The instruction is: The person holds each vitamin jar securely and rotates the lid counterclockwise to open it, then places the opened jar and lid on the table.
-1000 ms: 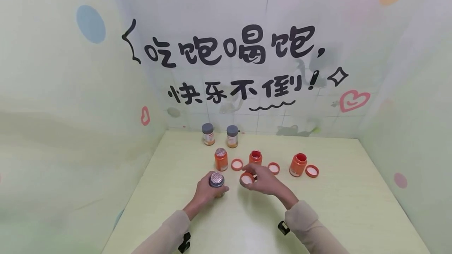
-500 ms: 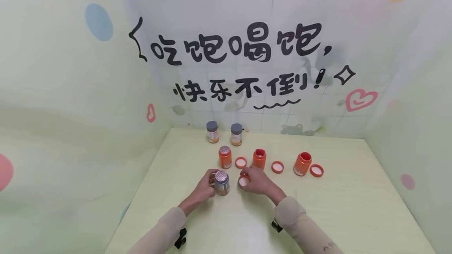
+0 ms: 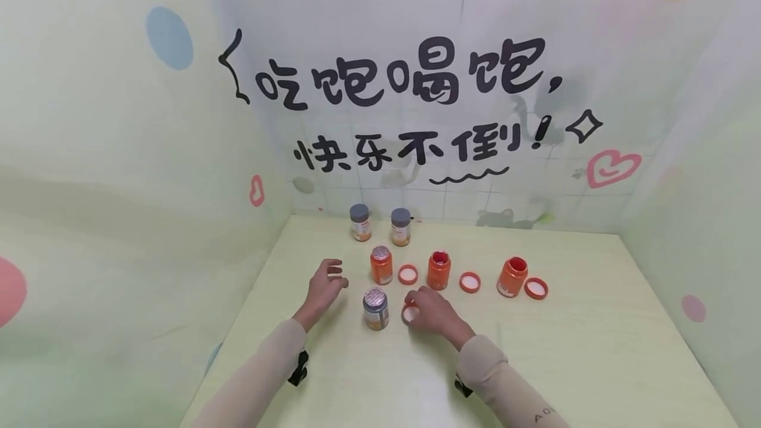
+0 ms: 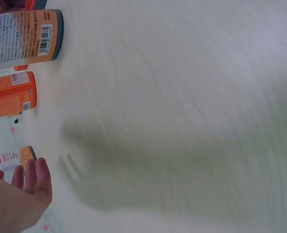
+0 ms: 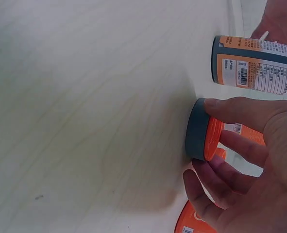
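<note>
My left hand (image 3: 324,289) is off to the left of a grey jar (image 3: 376,316), fingers loosely bent and holding nothing. That jar stands upright on the table, lidless, with a silver foil seal on its mouth. To its right my right hand (image 3: 436,310) pinches a jar lid (image 5: 197,130) between thumb and fingers, low at the table top. The lid is dark grey-blue outside with an orange inner ring, and its white inside faces up. Behind stand three orange jars: a foil-sealed one (image 3: 381,266), an uncovered one (image 3: 438,271) and another uncovered one (image 3: 512,277).
Three orange lids lie inside-up among the orange jars: a left lid (image 3: 407,275), a middle lid (image 3: 470,282) and a right lid (image 3: 536,288). Two capped grey jars, the left one (image 3: 359,223) and the right one (image 3: 401,228), stand near the back wall (image 3: 452,197).
My left hand has let go of the grey jar and drawn away to the left, leaving it standing. My right hand has lowered the lid to the table beside the jar.
</note>
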### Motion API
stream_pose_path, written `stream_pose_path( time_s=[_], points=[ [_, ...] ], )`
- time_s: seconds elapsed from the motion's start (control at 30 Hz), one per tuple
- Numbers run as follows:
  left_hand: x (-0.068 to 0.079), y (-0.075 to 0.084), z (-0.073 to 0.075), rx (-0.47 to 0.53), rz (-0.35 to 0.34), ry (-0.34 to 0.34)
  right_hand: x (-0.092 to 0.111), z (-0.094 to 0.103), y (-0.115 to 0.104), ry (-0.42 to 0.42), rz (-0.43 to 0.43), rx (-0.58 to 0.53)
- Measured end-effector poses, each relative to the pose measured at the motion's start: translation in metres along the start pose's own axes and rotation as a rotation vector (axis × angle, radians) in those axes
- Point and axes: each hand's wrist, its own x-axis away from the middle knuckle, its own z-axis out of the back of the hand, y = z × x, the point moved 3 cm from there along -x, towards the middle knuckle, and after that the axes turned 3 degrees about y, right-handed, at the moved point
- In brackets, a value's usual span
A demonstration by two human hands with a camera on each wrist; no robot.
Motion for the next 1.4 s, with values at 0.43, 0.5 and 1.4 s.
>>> stream_pose_path(
  time_s=[0.43,0.5,1.4],
  points=[
    [-0.046,0.024,-0.004,-0.209,-0.104,0.000,0.023,0.010,0.003,0.040,-0.040,-0.063],
    [-0.056,0.030,-0.005,-0.227,-0.120,-0.002,0.028,0.014,0.007,0.069,-0.047,-0.080],
    [-0.127,0.084,-0.037,-0.809,-0.397,-0.077,0.080,0.066,0.018,0.196,-0.003,-0.178]
  ],
)
